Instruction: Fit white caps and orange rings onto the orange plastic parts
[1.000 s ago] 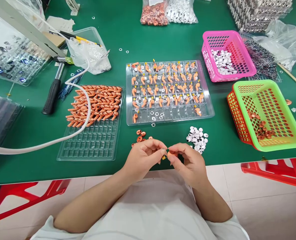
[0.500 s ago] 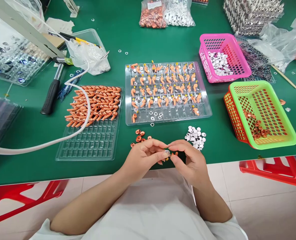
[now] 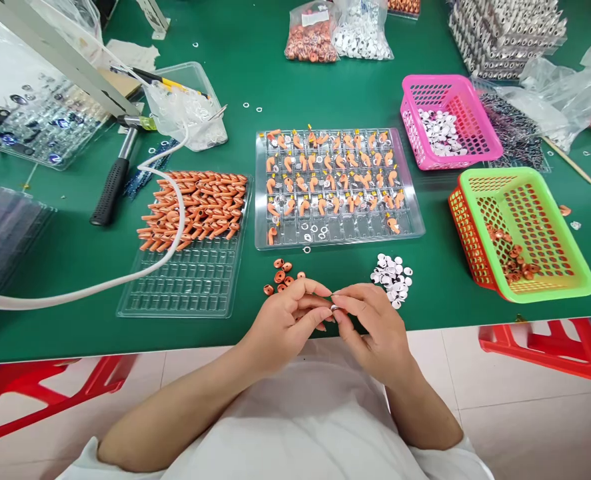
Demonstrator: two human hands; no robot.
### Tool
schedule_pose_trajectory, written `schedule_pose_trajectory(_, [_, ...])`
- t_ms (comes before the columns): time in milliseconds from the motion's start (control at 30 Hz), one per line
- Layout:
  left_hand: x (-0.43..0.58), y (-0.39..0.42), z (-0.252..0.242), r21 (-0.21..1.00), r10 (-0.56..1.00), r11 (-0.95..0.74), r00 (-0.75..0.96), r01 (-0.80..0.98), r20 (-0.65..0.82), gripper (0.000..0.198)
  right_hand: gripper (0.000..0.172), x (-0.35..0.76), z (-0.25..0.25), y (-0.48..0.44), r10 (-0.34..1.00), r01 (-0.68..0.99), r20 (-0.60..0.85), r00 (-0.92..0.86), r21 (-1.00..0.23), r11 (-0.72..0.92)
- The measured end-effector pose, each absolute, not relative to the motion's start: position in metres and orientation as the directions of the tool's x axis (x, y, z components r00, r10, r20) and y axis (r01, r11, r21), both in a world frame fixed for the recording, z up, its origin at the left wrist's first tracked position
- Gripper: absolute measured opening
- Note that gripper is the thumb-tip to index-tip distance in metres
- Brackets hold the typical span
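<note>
Small part [image 3: 334, 308] — pale-rimmed, its detail too fine to make out — sits between both hands' fingertips near the table's [image 3: 175, 333] near edge. The left hand [image 3: 281, 330] pinches it, thumb and forefinger nearly together; the right hand's [image 3: 375, 327] thumb and index finger hold its other side, only slightly apart. Doing this well calls for light, even pressure — one side steady while the other adjusts — clear of the white discs [image 3: 392, 279] and copper-coloured caps [image 3: 280, 277] just beyond.

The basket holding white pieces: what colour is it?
The basket is bright pink, seen best in the head view.
</note>
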State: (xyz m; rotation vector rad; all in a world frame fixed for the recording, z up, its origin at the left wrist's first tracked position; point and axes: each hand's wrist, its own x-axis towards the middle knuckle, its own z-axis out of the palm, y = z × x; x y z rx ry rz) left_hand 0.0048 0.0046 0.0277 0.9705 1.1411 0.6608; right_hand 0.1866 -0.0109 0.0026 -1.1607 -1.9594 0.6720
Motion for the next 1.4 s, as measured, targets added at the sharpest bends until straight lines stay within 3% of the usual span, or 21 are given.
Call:
schedule_pose_trajectory(167, [0.000, 0.000, 0.027, 0.908, 0.839, 0.416, 0.360, 0.059, -0.408, 0.023, 0.033, 0.185, -0.004, -0.012, 0.857, 0.517, 0.390, -0.335, -0.684, 0.514])
schedule_pose_trajectory(267, [-0.014, 0.001, 0.027, 0.919, 0.846, 0.381, 0.364, 0.101, -0.390, 0.028, 0.028, 0.188, -0.006, -0.013, 0.882, 0.466, 0.373, -0.287, -0.750, 0.469])
schedule_pose_trajectory(367, [-0.034, 0.005, 0.028, 0.934, 0.899, 0.324, 0.257, 0.150, -0.354, 0.023, 0.021, 0.192, -0.006, -0.013, 0.924, 0.369, 0.304, -0.231, -0.852, 0.372])
schedule_pose_trajectory(533, [-0.052, 0.017, 0.025, 0.872, 0.973, 0.136, 0.101, 0.470, -0.206, 0.016, 0.018, 0.194, -0.007, -0.013, 0.951, 0.238, 0.255, -0.178, -0.926, 0.293])
schedule_pose_trajectory(667, [-0.047, 0.023, 0.018, 0.748, 0.974, -0.141, 0.227, 0.648, -0.013, 0.014, 0.018, 0.192, -0.009, -0.012, 0.955, 0.218, 0.259, -0.145, -0.933, 0.286])
schedule_pose_trajectory(800, [-0.042, 0.026, 0.012, 0.643, 0.910, -0.356, 0.409, 0.678, 0.073, 0.015, 0.017, 0.192, -0.008, -0.011, 0.952, 0.236, 0.266, -0.148, -0.926, 0.295])
schedule_pose_trajectory(967, [-0.043, 0.032, 0.013, 0.576, 0.859, -0.430, 0.512, 0.695, 0.024, 0.018, 0.019, 0.194, -0.007, -0.011, 0.951, 0.252, 0.228, -0.208, -0.927, 0.277])
schedule_pose_trajectory(1200, [-0.042, 0.040, 0.016, 0.568, 0.828, -0.456, 0.560, 0.686, -0.012, 0.017, 0.019, 0.194, -0.008, -0.014, 0.951, 0.216, 0.172, -0.259, -0.949, 0.230])
schedule_pose_trajectory(1400, [-0.038, 0.040, 0.016, 0.623, 0.873, -0.452, 0.460, 0.638, 0.162, 0.012, 0.020, 0.196, -0.010, -0.015, 0.964, 0.203, 0.153, -0.218, -0.959, 0.198])
